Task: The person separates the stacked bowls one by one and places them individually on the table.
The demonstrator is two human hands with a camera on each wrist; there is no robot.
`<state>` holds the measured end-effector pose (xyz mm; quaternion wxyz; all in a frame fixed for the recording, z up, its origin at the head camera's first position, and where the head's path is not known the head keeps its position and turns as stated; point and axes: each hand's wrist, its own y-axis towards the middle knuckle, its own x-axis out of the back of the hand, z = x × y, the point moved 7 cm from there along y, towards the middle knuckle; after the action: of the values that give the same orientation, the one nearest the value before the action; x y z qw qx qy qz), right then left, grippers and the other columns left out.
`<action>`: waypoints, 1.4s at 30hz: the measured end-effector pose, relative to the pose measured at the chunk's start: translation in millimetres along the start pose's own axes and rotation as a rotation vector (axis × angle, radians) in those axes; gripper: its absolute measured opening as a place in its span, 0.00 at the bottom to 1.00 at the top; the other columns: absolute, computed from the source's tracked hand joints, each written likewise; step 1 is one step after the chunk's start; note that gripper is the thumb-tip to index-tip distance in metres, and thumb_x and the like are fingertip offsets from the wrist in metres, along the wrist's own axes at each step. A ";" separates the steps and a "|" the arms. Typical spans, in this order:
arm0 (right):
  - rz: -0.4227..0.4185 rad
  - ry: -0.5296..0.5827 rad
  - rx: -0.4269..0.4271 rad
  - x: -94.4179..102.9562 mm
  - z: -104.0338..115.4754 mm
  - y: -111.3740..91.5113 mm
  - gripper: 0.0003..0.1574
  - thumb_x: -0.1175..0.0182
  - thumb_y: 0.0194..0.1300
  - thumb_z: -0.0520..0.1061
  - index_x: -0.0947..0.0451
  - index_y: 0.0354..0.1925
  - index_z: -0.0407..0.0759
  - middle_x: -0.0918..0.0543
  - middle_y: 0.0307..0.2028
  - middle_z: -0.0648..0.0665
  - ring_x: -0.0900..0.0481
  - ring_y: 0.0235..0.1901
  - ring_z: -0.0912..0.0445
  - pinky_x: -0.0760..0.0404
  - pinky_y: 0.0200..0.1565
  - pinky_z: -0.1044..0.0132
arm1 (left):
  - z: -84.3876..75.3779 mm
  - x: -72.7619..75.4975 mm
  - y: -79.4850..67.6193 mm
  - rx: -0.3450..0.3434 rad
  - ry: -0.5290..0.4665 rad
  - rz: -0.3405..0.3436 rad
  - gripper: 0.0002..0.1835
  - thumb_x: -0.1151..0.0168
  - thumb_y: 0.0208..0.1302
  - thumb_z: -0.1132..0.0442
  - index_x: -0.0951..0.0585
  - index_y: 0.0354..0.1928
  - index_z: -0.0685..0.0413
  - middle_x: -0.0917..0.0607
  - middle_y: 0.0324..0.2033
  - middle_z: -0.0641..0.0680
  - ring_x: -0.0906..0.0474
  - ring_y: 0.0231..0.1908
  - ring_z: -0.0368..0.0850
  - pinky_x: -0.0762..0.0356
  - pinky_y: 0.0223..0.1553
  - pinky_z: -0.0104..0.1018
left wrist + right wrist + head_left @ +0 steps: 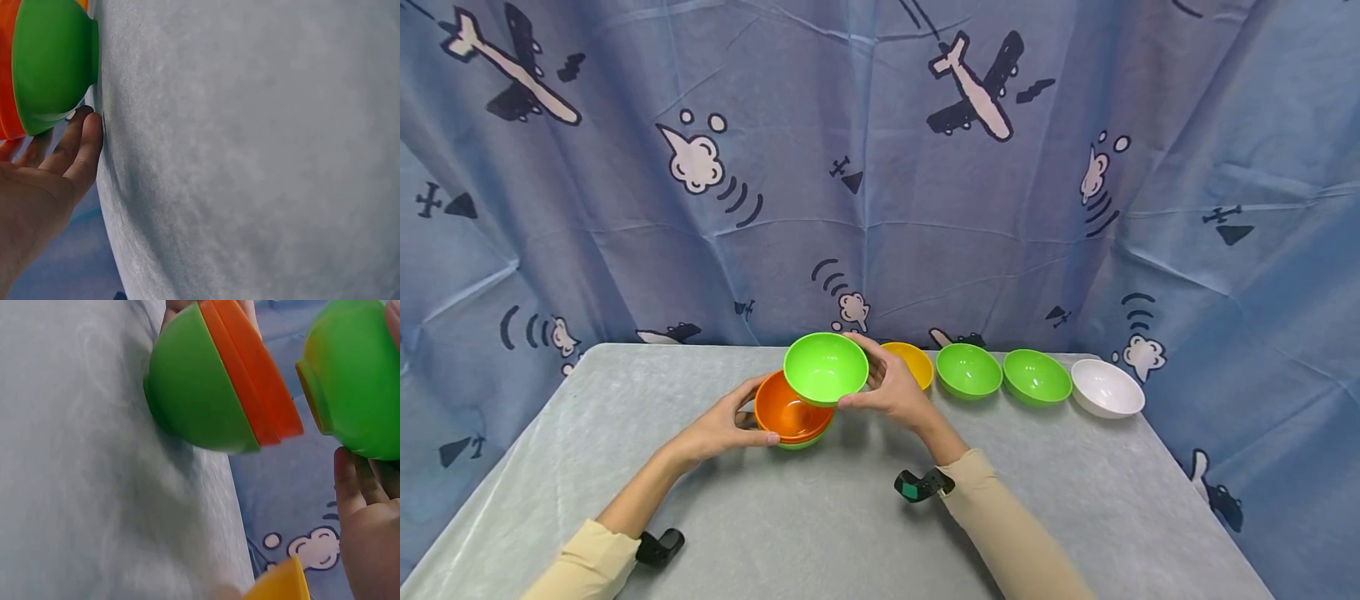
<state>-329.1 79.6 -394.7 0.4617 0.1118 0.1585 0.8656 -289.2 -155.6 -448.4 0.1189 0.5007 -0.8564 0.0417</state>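
Observation:
My right hand (895, 387) grips a glossy green bowl (825, 367) by its side, thumb in front and fingers behind. This bowl is raised, overlapping the back of a stack in the head view. The right wrist view shows the held bowl (356, 381) apart from that stack, its foot facing it. Two nested orange bowls (253, 369) sit in a lower green bowl (194, 387), which stands on the table. My left hand (722, 429) curls round the stack's left side, its thumb at the near rim. In the left wrist view, fingers (75, 147) lie beside the lower green bowl (53, 62).
Right of the stack, a row along the table's back edge holds a yellow bowl (917, 364), two green bowls (968, 372) and a white bowl (1107, 388). A blue airplane-print curtain (865, 167) hangs behind the grey-covered table (820, 533).

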 end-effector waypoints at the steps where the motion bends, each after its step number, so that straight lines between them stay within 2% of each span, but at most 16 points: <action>1: -0.007 0.002 -0.004 3.3 1.1 -2.2 0.63 0.18 0.48 0.34 0.41 0.76 0.34 0.34 0.71 0.40 0.32 0.67 0.44 0.31 0.65 0.55 | 0.0 -0.2 0.2 -0.001 -0.002 0.002 0.48 0.25 0.62 0.63 0.43 0.79 0.52 0.40 0.74 0.60 0.33 0.67 0.66 0.33 0.64 0.58; 6: -0.054 -0.016 -0.022 21.6 4.8 -14.4 0.64 0.16 0.45 0.38 0.40 0.75 0.32 0.33 0.70 0.37 0.31 0.65 0.43 0.28 0.63 0.55 | 1.9 -0.5 1.2 0.010 -0.012 0.007 0.48 0.26 0.63 0.64 0.43 0.79 0.52 0.40 0.74 0.61 0.32 0.66 0.65 0.31 0.63 0.56; 11: -0.091 -0.045 -0.043 37.6 6.1 -24.6 0.63 0.17 0.46 0.36 0.40 0.75 0.32 0.33 0.69 0.36 0.31 0.65 0.43 0.28 0.62 0.56 | 3.4 0.8 1.9 0.018 -0.003 -0.004 0.48 0.25 0.62 0.64 0.43 0.78 0.51 0.40 0.73 0.61 0.30 0.65 0.64 0.31 0.63 0.57; 17: -0.090 -0.117 -0.088 50.8 8.4 -35.6 0.62 0.18 0.46 0.31 0.39 0.75 0.35 0.32 0.68 0.37 0.30 0.65 0.45 0.25 0.60 0.57 | 2.9 0.8 1.8 0.020 0.008 0.002 0.48 0.26 0.63 0.63 0.43 0.79 0.51 0.39 0.73 0.61 0.30 0.65 0.64 0.32 0.63 0.58; 22: -0.068 -0.122 -0.081 62.4 14.5 -47.3 0.61 0.19 0.45 0.29 0.38 0.74 0.36 0.32 0.69 0.37 0.32 0.67 0.44 0.25 0.60 0.56 | 2.3 1.1 1.3 0.018 0.003 -0.001 0.48 0.25 0.62 0.63 0.44 0.79 0.52 0.40 0.73 0.61 0.30 0.65 0.65 0.33 0.63 0.59; 30: -0.092 -0.124 -0.124 83.5 18.4 -73.9 0.64 0.21 0.47 0.28 0.44 0.76 0.31 0.36 0.71 0.35 0.34 0.69 0.45 0.25 0.60 0.58 | 2.2 1.0 1.1 0.023 0.001 -0.004 0.49 0.25 0.62 0.64 0.44 0.79 0.51 0.40 0.74 0.61 0.29 0.64 0.63 0.32 0.63 0.58; 37: -0.082 -0.259 -0.145 91.0 20.2 -98.7 0.64 0.18 0.47 0.33 0.43 0.76 0.30 0.35 0.72 0.35 0.35 0.69 0.44 0.30 0.63 0.65 | 2.4 0.6 1.5 0.036 0.000 -0.005 0.49 0.26 0.62 0.65 0.44 0.79 0.51 0.41 0.74 0.60 0.29 0.64 0.64 0.32 0.63 0.57; 42: -0.038 -0.283 -0.136 88.8 16.6 -112.6 0.64 0.18 0.46 0.32 0.43 0.75 0.28 0.34 0.71 0.34 0.33 0.68 0.46 0.30 0.63 0.64 | 2.6 1.1 1.3 0.039 0.005 -0.006 0.49 0.25 0.62 0.64 0.44 0.79 0.51 0.41 0.74 0.60 0.30 0.65 0.64 0.32 0.63 0.57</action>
<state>-286.2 215.5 -417.6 0.5021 0.1984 0.0349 0.8410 -291.3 -156.4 -450.5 0.1111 0.5054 -0.8537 0.0594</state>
